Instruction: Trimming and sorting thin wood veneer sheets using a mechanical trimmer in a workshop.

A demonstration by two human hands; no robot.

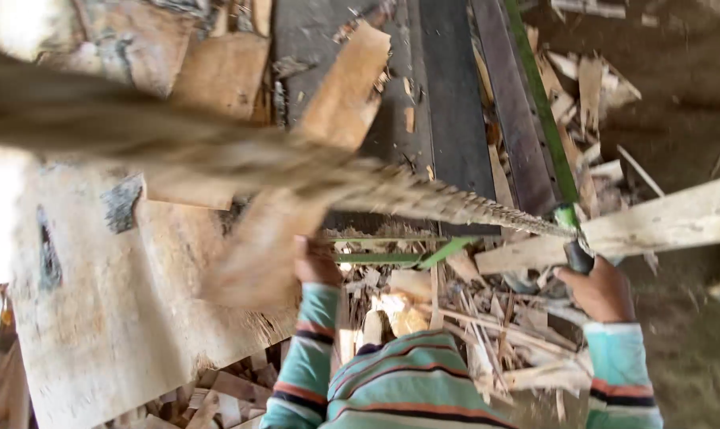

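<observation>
The right hand (602,290) has its fingers wrapped around the dark handle (578,256) of a green-framed saw (544,111), whose long axis runs up and away from them. The left hand (316,262) grips the edge of a blurred wood sheet (256,246), which slants up and away above its fingers.

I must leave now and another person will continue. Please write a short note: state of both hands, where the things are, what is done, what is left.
Left hand: gripping a blurred wooden piece at the plywood sheet.
Right hand: closed on the dark handle beside the long plank.
Done: wood scraps piled in front.
Left: cannot tell from this view.
</observation>
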